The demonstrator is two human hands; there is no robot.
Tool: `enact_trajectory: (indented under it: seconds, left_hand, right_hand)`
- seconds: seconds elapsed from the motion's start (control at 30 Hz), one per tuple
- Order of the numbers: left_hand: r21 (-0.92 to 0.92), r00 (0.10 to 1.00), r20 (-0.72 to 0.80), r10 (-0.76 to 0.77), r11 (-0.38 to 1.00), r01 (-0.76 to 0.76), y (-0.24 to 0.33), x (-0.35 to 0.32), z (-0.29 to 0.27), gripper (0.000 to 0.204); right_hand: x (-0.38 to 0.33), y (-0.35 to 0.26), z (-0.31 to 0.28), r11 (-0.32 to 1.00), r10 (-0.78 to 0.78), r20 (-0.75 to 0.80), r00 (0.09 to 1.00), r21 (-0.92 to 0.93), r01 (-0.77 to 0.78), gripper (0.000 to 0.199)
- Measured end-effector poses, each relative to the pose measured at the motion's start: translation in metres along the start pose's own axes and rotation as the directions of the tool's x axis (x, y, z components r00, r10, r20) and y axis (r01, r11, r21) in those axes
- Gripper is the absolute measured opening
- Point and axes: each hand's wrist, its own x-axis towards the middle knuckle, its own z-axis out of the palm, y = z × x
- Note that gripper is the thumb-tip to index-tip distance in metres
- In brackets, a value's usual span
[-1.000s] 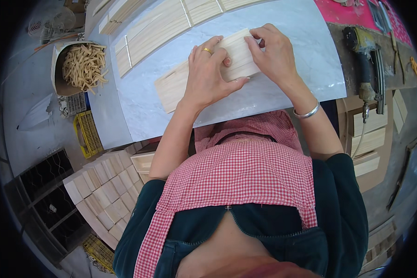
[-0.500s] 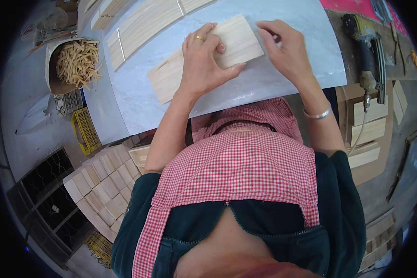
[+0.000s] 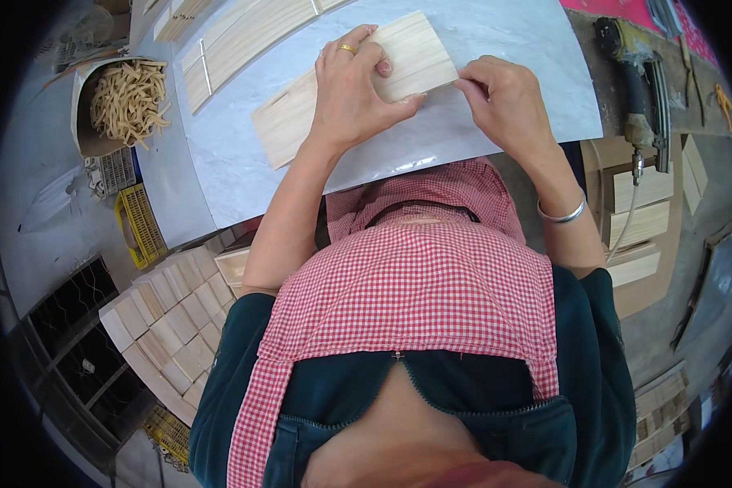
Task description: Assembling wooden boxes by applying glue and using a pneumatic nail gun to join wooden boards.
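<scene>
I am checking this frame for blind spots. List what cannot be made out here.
- Head view: the wooden board under the left hand is partly hidden.
- The right hand covers its own fingertips at the board's edge.
- The wooden slats are cut off by the top edge.

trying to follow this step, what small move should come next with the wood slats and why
Probably slide the right hand along the near edge to square up the slats. The left hand lies flat on them, pinning them to the pale sheet, while the right hand pinches only their right corner, and a gap shows at the left end.
</scene>
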Motion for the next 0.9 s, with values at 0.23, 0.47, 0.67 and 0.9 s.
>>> enact_trajectory:
  seconds: [0.23, 0.47, 0.67, 0.9]
  left_hand:
    - [-0.026, 0.996, -0.073, 0.048, 0.998, -0.050, -0.006, -0.001, 0.006, 0.047]
    - [-0.029, 0.996, -0.070, 0.052, 0.998, -0.054, -0.006, 0.000, 0.007, 0.046]
    - [-0.041, 0.999, -0.037, -0.002, 0.999, 0.000, -0.007, -0.004, -0.001, 0.051]
    - [-0.074, 0.994, -0.015, 0.110, 0.991, -0.111, 0.016, 0.018, -0.012, 0.048]
  right_hand:
    - [0.000, -0.003, 0.003, 0.999, -0.007, -0.010, 1.000, -0.051, 0.007, 0.006]
    - [-0.008, -0.005, 0.002, 1.000, 0.028, -0.060, 0.998, 0.004, -0.028, 0.007]
    - [-0.030, 0.065, -0.073, 0.896, 0.005, -0.409, 0.912, -0.403, -0.186, 0.039]
    - [-0.057, 0.145, -0.133, 0.617, 0.375, -0.305, 0.875, -0.623, -0.481, 0.062]
